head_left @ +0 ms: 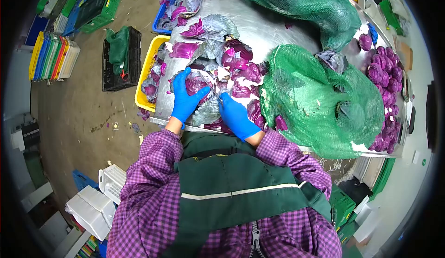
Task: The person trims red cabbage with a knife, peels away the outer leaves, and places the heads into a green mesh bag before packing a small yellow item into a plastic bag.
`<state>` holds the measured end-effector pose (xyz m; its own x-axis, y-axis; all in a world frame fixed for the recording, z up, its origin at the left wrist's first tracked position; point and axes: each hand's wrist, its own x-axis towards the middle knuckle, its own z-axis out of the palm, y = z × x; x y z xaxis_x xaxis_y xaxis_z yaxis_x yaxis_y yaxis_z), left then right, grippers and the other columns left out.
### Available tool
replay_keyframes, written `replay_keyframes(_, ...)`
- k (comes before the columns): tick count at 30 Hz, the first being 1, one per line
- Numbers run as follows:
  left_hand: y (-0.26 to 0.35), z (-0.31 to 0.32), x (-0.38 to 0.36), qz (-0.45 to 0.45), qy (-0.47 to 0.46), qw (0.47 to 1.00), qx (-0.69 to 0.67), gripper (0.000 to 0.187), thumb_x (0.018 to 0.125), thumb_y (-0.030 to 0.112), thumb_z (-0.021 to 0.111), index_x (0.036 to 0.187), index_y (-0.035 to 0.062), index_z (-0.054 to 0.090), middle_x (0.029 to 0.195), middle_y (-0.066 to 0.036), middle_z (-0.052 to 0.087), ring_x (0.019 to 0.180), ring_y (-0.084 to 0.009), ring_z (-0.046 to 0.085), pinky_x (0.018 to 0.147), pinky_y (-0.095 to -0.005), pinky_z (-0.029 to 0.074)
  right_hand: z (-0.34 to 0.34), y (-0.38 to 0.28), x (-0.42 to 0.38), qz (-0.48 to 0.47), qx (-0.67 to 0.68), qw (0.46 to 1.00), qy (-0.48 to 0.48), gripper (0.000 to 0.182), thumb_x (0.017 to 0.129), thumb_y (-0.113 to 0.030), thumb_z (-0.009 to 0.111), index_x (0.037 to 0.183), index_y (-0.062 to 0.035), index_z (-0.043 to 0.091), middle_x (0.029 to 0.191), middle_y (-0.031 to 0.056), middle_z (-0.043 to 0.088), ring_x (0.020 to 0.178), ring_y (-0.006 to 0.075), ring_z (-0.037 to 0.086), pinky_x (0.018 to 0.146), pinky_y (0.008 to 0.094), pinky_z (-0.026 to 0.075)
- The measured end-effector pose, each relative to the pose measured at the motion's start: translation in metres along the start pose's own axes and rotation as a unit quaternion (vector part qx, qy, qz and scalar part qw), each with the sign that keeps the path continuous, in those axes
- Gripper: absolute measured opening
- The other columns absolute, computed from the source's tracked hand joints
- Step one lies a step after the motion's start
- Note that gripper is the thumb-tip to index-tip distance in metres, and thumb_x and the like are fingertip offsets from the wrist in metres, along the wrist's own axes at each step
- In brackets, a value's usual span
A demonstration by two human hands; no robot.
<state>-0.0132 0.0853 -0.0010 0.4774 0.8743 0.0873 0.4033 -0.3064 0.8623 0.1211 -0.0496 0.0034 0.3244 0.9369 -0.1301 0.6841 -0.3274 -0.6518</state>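
My left hand (185, 98), in a blue glove, grips a red cabbage head (198, 84) on the steel table (259, 24). My right hand (235, 116), also blue-gloved, holds a knife (215, 92) whose blade rests against the cabbage. Loose purple and grey outer leaves (218, 54) lie scattered around both hands.
A green net sack of cabbages (320, 100) sits right of my hands, another sack (301, 3) behind it. Trimmed cabbages (387, 72) pile at the far right. A yellow crate (146, 79) and a blue crate (169, 8) with leaves stand at the table's left edge. A black crate (121, 59) is on the floor.
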Motion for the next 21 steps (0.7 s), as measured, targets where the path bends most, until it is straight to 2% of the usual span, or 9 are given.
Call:
replay_keyframes(5, 0.003, 0.004, 0.002, -0.016, 0.024, 1.0, 0.006, 0.084, 0.067, 0.034, 0.082, 0.133, 0.006, 0.039, 0.127, -0.018, 0.041, 0.12, -0.0327, 0.039, 0.102, -0.043, 0.033, 0.019, 0.002, 0.015, 0.029, 0.034, 0.998, 0.035, 0.022, 0.089, -0.019, 0.051, 0.105, -0.0046, 0.047, 0.083, 0.0229, 0.061, 0.072, 0.0406, 0.06, 0.062, 0.0492, 0.047)
replay_keyframes(8, 0.007, 0.005, 0.009, -0.032, 0.023, 0.999, 0.028, 0.083, 0.067, 0.035, 0.081, 0.133, 0.0065, 0.04, 0.127, -0.019, 0.041, 0.12, -0.0334, 0.04, 0.102, -0.0433, 0.033, 0.025, 0.01, 0.016, -0.036, -0.012, 0.997, 0.066, 0.033, 0.083, -0.006, 0.049, 0.116, 0.0025, 0.049, 0.085, 0.0204, 0.062, 0.07, 0.0325, 0.063, 0.059, 0.043, 0.05)
replay_keyframes(10, 0.007, 0.007, 0.009, -0.026, 0.027, 0.998, 0.058, 0.085, 0.064, 0.038, 0.082, 0.132, 0.0072, 0.041, 0.124, -0.018, 0.043, 0.118, -0.034, 0.041, 0.101, -0.0439, 0.033, 0.036, 0.016, 0.018, -0.011, -0.002, 0.995, 0.101, 0.019, 0.09, -0.016, 0.046, 0.104, -0.0021, 0.048, 0.084, 0.0232, 0.061, 0.072, 0.0411, 0.06, 0.062, 0.049, 0.047)
replay_keyframes(13, 0.022, 0.013, 0.004, 0.038, 0.011, 0.996, 0.084, 0.087, 0.061, 0.041, 0.083, 0.131, 0.0078, 0.042, 0.121, -0.018, 0.044, 0.116, -0.0342, 0.041, 0.1, -0.0449, 0.034, 0.056, 0.05, 0.046, -0.09, -0.118, 0.988, 0.049, 0.019, 0.085, -0.009, 0.048, 0.103, -0.0011, 0.049, 0.081, 0.0197, 0.063, 0.071, 0.0365, 0.063, 0.062, 0.0493, 0.049)
replay_keyframes(14, 0.02, 0.015, 0.001, 0.039, 0.032, 0.992, 0.12, 0.089, 0.059, 0.041, 0.084, 0.13, 0.0078, 0.042, 0.12, -0.017, 0.044, 0.115, -0.0343, 0.041, 0.098, -0.0455, 0.034, 0.055, 0.049, 0.055, -0.062, -0.12, 0.99, 0.036, 0.022, 0.084, -0.009, 0.049, 0.104, -0.001, 0.05, 0.083, 0.0183, 0.064, 0.07, 0.035, 0.064, 0.061, 0.0483, 0.05)
replay_keyframes(15, 0.02, 0.011, 0.0, 0.054, 0.031, 0.993, 0.1, 0.088, 0.06, 0.038, 0.084, 0.131, 0.0073, 0.042, 0.12, -0.017, 0.044, 0.115, -0.0338, 0.041, 0.099, -0.0456, 0.034, 0.036, 0.027, 0.06, 0.039, -0.066, 0.997, 0.024, 0.022, 0.084, -0.011, 0.049, 0.103, -0.0001, 0.051, 0.081, 0.0187, 0.064, 0.07, 0.0361, 0.064, 0.06, 0.0468, 0.05)
replay_keyframes(17, 0.018, -0.001, -0.006, 0.065, 0.009, 0.997, 0.05, 0.086, 0.062, 0.035, 0.083, 0.131, 0.0065, 0.041, 0.123, -0.016, 0.043, 0.118, -0.0334, 0.04, 0.101, -0.0453, 0.033, 0.038, 0.039, 0.061, 0.008, -0.078, 0.996, 0.032, 0.023, 0.084, -0.016, 0.05, 0.102, 0.0, 0.051, 0.079, 0.0199, 0.064, 0.072, 0.0367, 0.064, 0.061, 0.0474, 0.049)
replay_keyframes(20, 0.008, -0.03, -0.016, -0.047, -0.038, 0.997, -0.039, 0.08, 0.071, 0.022, 0.078, 0.136, 0.0044, 0.035, 0.134, -0.013, 0.041, 0.124, -0.0256, 0.041, 0.105, -0.037, 0.033, 0.018, 0.046, 0.054, -0.002, 0.002, 1.0, -0.024, 0.025, 0.088, -0.024, 0.051, 0.106, -0.0071, 0.052, 0.082, 0.0206, 0.064, 0.074, 0.0393, 0.063, 0.063, 0.0505, 0.047)
replay_keyframes(21, 0.002, -0.036, -0.022, -0.085, -0.035, 0.993, -0.067, 0.08, 0.072, 0.021, 0.078, 0.136, 0.0043, 0.035, 0.134, -0.013, 0.041, 0.123, -0.0254, 0.042, 0.104, -0.0364, 0.035, 0.004, 0.038, 0.048, 0.036, 0.017, 0.998, -0.043, 0.028, 0.084, -0.025, 0.059, 0.108, -0.0104, 0.055, 0.084, 0.018, 0.063, 0.079, 0.0372, 0.062, 0.066, 0.0461, 0.049)
